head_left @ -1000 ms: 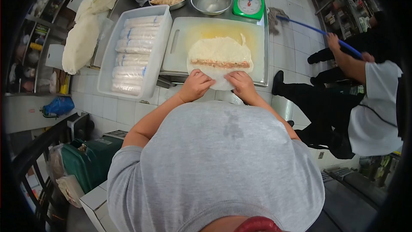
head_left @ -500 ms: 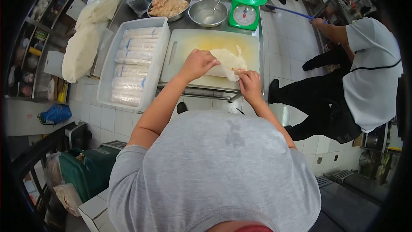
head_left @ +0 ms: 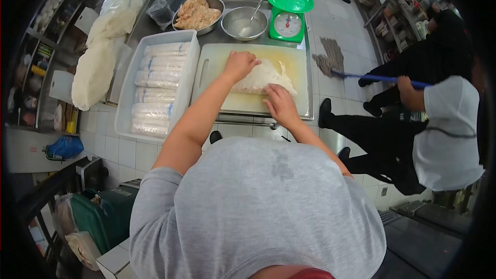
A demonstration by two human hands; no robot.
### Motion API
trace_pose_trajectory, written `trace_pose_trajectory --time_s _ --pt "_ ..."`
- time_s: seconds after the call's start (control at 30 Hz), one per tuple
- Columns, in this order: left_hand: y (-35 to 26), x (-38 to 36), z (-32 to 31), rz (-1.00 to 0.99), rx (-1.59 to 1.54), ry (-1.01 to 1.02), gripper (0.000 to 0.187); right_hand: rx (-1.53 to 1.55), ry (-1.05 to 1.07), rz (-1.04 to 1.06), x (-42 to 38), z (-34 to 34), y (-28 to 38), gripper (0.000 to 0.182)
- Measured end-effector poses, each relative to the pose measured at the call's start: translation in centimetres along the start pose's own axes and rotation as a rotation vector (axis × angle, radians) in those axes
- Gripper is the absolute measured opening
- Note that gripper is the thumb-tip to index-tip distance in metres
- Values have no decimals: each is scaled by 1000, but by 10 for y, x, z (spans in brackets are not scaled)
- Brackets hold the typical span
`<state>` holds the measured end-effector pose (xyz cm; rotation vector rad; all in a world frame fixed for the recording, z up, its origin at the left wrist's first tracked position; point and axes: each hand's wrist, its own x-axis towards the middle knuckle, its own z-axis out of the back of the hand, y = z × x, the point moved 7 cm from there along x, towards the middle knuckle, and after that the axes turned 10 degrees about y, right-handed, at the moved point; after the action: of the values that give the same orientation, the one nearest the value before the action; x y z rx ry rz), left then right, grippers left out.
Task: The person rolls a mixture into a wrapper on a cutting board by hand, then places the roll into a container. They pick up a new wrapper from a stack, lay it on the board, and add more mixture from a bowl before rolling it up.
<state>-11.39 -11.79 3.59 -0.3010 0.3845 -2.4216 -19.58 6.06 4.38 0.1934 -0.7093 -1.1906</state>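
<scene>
A thin white wrapper sheet (head_left: 261, 78) lies folded over on the pale cutting board (head_left: 209, 90), its far right corner pointing up. My left hand (head_left: 240, 67) is closed at the wrapper's left side, fingertips pinched at its edge. My right hand (head_left: 281, 104) rests with fingers stretched out on the near edge of the fold. Whatever lies under the fold is hidden. Behind the board stand a metal bowl of pinkish minced filling (head_left: 199, 14), a metal bowl with a spoon in pale liquid (head_left: 244, 25) and a green dial scale (head_left: 287, 23).
To the left is a white tub (head_left: 125, 108) of several plastic-wrapped rolls. Farther left lies a large pale dough-like bundle (head_left: 95, 75). On the right, a person in a white top (head_left: 447, 134) holds a blue-handled mop (head_left: 330, 57) on the tiled floor.
The wrapper's near edge, lifted before with pinkish filling showing, is now folded down over it. My right hand has moved left onto the fold. The mop head has come into view.
</scene>
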Motion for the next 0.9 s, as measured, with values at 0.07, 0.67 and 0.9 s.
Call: trace_pose_trajectory --time_s 0.07,0.67,0.9 --pt "4 -1 -2 -2 -3 -44 35 -46 41 -4 6 -4 3 39" --pt "-35 -79 -24 -119 -45 84 34 -149 71 23 22 -25 -20 22" --pt "-42 -88 -26 -74 -77 64 36 -277 158 -64 12 -29 -23 23"
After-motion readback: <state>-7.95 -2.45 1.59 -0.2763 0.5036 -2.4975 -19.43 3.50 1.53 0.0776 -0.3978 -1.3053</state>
